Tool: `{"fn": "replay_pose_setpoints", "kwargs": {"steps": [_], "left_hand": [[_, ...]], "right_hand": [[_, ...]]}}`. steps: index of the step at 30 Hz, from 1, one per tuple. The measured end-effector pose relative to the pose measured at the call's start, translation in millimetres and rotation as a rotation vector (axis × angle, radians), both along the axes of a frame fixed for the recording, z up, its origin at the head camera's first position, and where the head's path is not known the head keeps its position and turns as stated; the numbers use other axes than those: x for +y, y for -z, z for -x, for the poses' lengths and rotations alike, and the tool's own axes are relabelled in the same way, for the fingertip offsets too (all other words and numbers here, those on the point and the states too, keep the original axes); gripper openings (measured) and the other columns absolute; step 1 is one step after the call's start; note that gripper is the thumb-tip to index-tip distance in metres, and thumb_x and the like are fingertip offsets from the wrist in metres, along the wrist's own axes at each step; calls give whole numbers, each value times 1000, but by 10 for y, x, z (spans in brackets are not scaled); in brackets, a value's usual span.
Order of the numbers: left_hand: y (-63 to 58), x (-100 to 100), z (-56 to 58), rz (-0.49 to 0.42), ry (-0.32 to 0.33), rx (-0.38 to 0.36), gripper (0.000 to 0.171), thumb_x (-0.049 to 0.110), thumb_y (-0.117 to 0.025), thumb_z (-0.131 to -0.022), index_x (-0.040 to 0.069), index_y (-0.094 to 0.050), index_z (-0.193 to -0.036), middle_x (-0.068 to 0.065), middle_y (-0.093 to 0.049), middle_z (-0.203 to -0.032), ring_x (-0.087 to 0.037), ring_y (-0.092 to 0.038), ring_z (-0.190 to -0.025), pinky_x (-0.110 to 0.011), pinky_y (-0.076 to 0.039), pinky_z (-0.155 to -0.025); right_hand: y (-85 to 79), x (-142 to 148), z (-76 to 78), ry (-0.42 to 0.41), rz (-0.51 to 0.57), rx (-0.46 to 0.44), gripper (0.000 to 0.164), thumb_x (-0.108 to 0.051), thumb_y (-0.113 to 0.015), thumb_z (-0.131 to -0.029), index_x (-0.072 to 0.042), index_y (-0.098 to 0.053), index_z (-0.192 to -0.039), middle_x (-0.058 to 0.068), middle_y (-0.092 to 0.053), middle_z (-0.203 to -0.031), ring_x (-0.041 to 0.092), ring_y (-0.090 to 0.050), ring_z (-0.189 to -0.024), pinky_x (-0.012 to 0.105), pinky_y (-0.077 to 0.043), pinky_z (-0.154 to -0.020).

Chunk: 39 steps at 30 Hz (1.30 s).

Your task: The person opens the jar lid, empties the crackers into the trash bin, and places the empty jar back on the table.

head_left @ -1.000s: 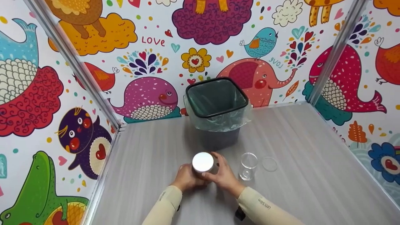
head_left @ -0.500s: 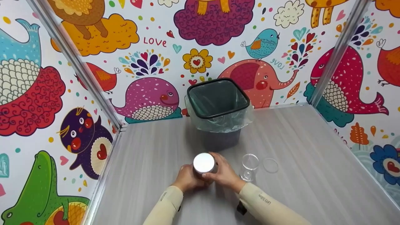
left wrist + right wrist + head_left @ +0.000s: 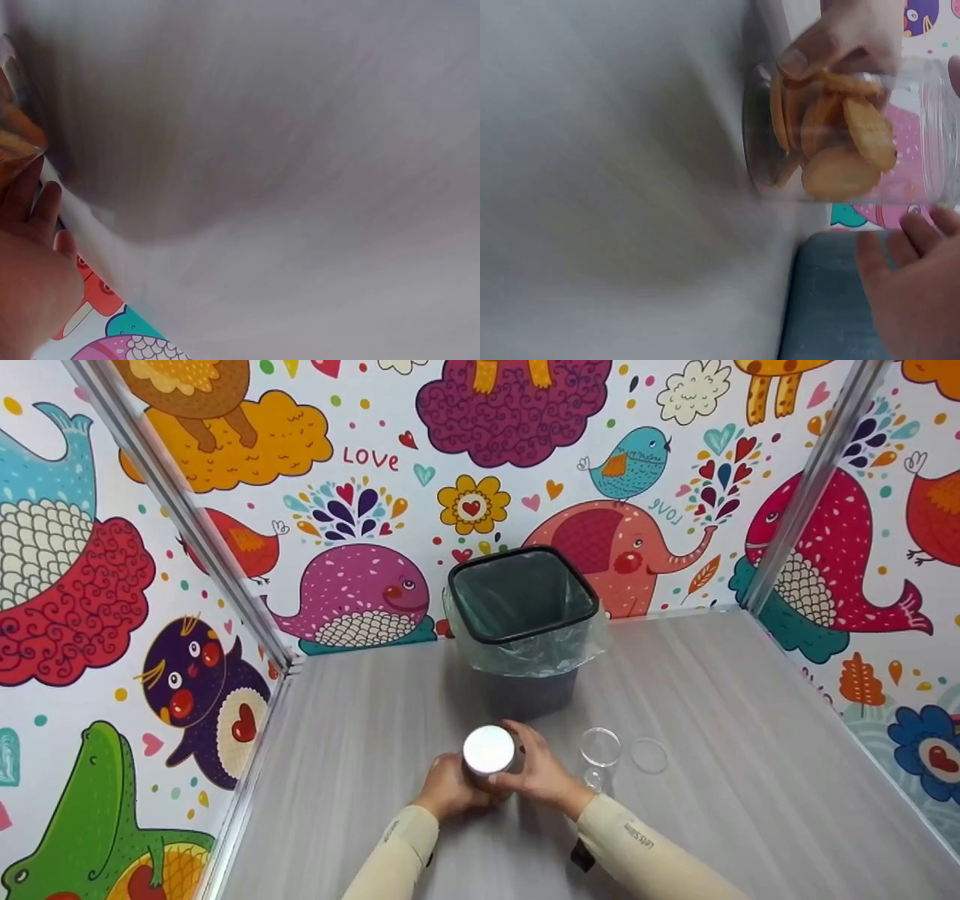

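A clear jar (image 3: 911,150) with a white lid (image 3: 489,749) stands between my hands, and round golden biscuits (image 3: 840,172) show through its wall in the right wrist view. My left hand (image 3: 448,786) grips the lower part of the jar from the left. At the top, my right hand (image 3: 541,772) curls its thumb and fingers around the lid end. The left wrist view catches only an edge of the jar (image 3: 22,90) beside the fingers. To the right is a clear cup (image 3: 618,748), its base partly hidden by my right wrist, and beside it lies a thin clear round lid (image 3: 649,756).
Behind the jar stands a dark bin (image 3: 529,694) with a translucent liner folded over its rim. The grey wood-grain table (image 3: 360,720) runs back to a wall (image 3: 390,517) printed with cartoon animals. Metal posts (image 3: 172,502) mark the corners.
My right wrist and forearm have shifted slightly right and cover more of the cup's base. Both hands keep their hold on the jar, which stays in nearly the same place.
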<state>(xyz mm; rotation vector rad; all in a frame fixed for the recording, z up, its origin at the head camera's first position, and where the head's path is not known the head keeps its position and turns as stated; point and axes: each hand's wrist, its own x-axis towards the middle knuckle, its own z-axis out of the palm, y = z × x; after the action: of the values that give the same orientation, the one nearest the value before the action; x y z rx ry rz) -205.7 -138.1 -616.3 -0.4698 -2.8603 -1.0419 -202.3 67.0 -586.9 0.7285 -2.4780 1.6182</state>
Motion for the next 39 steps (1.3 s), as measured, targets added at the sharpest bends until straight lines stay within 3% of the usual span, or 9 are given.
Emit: {"fn": "replay_pose_setpoints", "kwargs": {"steps": [6, 9, 12, 16, 22, 27, 31, 39], "left_hand": [[-17, -22, -2, -9, 3, 15, 76, 42, -92, -54, 4, -69, -116, -4, -73, -102, -22, -67, -96, -43, -51, -90], [-16, -10, 7, -20, 10, 19, 76, 40, -92, -54, 4, -69, -116, -4, -73, -102, -21, -67, -96, -42, -51, -90], [-7, 8, 6, -14, 12, 2, 76, 42, -92, -54, 5, -69, -117, -2, -73, -102, -20, -67, -96, -42, -50, -92], [2, 16, 3, -15, 14, -21, 77, 46, -92, -54, 7, -69, -116, 0, -73, -100, -20, -66, -96, -45, -46, -96], [2, -11, 9, -32, 1, -23, 76, 47, -93, -54, 9, -69, -114, 1, -73, -99, -20, -65, -96, -43, -49, -93], [10, -10, -1, -37, 8, -8, 74, 47, -94, -54, 9, -70, -112, 1, -73, -95, -19, -66, -93, -41, -50, -90], [30, -2, -8, -39, 9, -5, 72, 45, -94, -53, 9, -70, -111, 2, -73, -95, -17, -66, -92, -40, -51, -89], [4, 7, 6, -9, 19, 26, 66, 37, -90, -54, 7, -71, -110, 0, -74, -97, -18, -67, -91, -41, -52, -88]], "right_hand": [[53, -215, -247, 197, 9, -27, 94, -38, -87, -74, 1, -38, -145, 22, -46, -138, 35, -47, -124, 51, -42, -99], [53, -261, -276, 255, 5, -18, 94, -40, -88, -73, -1, -39, -145, 20, -47, -138, 35, -47, -125, 53, -39, -102], [73, -232, -247, 261, -31, -5, 92, -42, -87, -74, -1, -41, -143, 20, -48, -137, 35, -47, -127, 53, -38, -103], [61, -105, -129, 169, -47, 5, 89, -40, -88, -73, 0, -46, -141, 19, -49, -138, 36, -46, -128, 54, -38, -103], [-36, 51, 94, -64, -21, -5, 87, -29, -90, -71, 4, -49, -140, 20, -51, -138, 37, -45, -129, 56, -35, -105], [-44, 87, 124, -108, -38, -1, 86, -29, -89, -72, 4, -48, -141, 20, -50, -139, 37, -44, -129, 57, -35, -105], [19, 26, 16, -30, -19, 16, 89, -31, -89, -72, 2, -46, -142, 19, -49, -139, 36, -45, -128, 55, -38, -103], [130, -217, -234, 245, -53, 57, 97, -46, -87, -73, 1, -40, -145, 22, -48, -139, 40, -44, -129, 57, -36, -104]]}}
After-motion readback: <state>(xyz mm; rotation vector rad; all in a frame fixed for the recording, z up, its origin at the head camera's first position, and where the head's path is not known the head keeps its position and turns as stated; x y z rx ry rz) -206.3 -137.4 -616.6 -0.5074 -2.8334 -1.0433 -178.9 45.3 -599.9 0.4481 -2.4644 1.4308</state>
